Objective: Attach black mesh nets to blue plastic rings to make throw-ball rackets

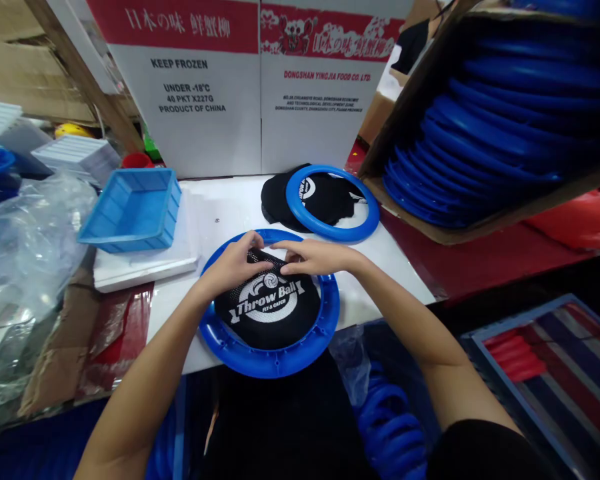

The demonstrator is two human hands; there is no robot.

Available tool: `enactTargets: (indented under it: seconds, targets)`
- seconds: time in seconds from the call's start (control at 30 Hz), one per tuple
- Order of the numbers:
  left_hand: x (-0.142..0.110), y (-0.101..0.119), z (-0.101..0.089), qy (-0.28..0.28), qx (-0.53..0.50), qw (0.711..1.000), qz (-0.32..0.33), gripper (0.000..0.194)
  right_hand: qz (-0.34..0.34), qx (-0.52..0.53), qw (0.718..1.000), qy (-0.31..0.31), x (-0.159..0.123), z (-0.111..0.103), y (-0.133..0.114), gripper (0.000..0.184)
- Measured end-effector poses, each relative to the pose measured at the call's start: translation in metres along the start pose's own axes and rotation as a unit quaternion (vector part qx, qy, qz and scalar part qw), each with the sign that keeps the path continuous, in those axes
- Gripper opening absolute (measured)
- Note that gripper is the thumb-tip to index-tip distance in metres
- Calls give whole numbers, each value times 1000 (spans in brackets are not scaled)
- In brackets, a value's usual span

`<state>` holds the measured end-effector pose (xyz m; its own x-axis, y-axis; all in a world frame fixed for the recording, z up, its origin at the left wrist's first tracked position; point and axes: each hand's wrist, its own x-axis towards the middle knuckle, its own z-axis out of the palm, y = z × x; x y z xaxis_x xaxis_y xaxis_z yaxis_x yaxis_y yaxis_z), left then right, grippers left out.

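A round black mesh cloth [275,327] printed "Throw Ball, Fly & Catch" in white lies inside a wide blue plastic ring [275,365] on the white tabletop. At the far edge of the cloth, my left hand [235,261] pinches the mesh between thumb and fingers. Just to its right, my right hand [310,257] is closed on the same edge, its fingertips partly hidden. A narrower blue ring [367,227] rests behind them, over a pile of black printed cloths [275,197].
A light-blue bin [130,207] stands on white sheets at left, beside clear plastic bags [35,227]. A white carton [210,133] closes off the back. At right, a tilted box holds stacked blue rings [480,133]; more blue rings [393,427] sit below the table edge.
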<state>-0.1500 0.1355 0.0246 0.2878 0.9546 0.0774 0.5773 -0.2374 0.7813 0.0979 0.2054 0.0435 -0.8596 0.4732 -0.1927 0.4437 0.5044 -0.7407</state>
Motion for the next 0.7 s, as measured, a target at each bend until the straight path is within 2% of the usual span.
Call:
enactTargets:
  seconds: [0.1,0.23,0.3,0.37,0.43,0.5,0.63,0.7]
  targets:
    - [0,-3,-3,10,-22,1000,8,32,-1,10,1000,-30,22,-5,1,57]
    - [0,-8,-5,37,-12,999,19,21,-8,106,993,-48,29,-9,5,35]
    - [1,-10,-6,47,9,999,24,10,24,155,988,-2,27,-6,7,33]
    - [3,-12,-7,54,40,997,24,4,51,167,982,77,24,-1,9,35]
    - [4,-13,-7,54,66,996,12,10,51,139,977,153,22,7,11,33]
    - [5,-13,-7,41,83,996,-8,11,41,86,975,202,22,14,13,27]
    - [4,-14,-6,16,123,992,-21,1,48,-2,971,234,22,24,12,21]
    - [4,-15,-4,17,158,987,-3,7,53,-24,970,237,22,26,10,21]
